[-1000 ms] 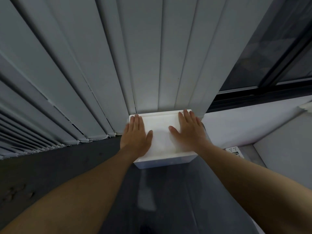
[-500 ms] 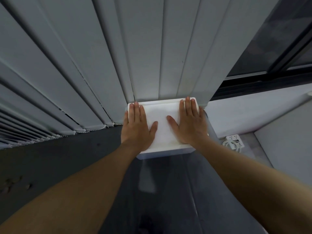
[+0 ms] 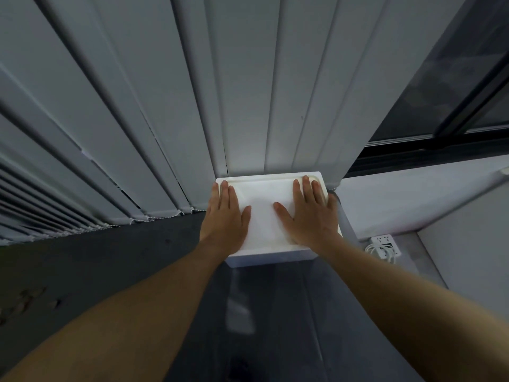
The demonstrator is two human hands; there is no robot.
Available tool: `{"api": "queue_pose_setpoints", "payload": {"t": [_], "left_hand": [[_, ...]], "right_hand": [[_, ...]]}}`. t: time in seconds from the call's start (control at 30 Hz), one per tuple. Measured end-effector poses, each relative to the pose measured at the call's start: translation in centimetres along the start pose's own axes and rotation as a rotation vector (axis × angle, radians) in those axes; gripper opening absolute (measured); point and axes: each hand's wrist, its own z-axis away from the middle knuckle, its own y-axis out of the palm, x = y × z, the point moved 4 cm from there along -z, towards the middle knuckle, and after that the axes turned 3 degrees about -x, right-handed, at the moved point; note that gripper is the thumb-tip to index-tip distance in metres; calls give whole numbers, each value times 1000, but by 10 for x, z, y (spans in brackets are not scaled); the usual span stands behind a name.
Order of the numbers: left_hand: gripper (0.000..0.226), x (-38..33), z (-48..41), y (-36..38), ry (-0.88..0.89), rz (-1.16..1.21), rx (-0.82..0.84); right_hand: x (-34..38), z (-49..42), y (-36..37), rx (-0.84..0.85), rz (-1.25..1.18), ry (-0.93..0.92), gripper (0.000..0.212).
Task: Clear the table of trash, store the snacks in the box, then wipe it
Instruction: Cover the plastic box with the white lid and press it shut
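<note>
Head view. A white rectangular foam box (image 3: 261,208), lid on, sits at the far end of a dark glossy tabletop (image 3: 275,326), its far edge touching the hanging grey vertical blind slats (image 3: 192,92). The left hand (image 3: 224,216) lies flat on the left part of the lid, fingers straight, grasping nothing. The right hand (image 3: 308,213) lies flat on the right part, fingers likewise extended. To the right, lower down, lies a white power strip with a coiled cable (image 3: 385,245). A dark-framed window (image 3: 454,92) is at far right.
</note>
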Motion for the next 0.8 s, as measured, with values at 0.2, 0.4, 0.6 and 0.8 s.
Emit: {"api": "queue_pose_setpoints", "payload": {"t": [0.2, 0.4, 0.6, 0.8], "left_hand": [[76, -2, 0, 3, 14, -14, -2], [79, -1, -1, 0, 7, -67, 100], [72, 10, 5, -24, 44, -12, 190], [67, 19, 19, -61, 78, -55, 136]], "right_hand": [[0, 2, 1, -26, 4, -3, 86], [0, 1, -1, 43, 12, -10, 84], [-1, -1, -19, 99, -49, -3, 84], [13, 10, -54, 105, -50, -37, 83]]}}
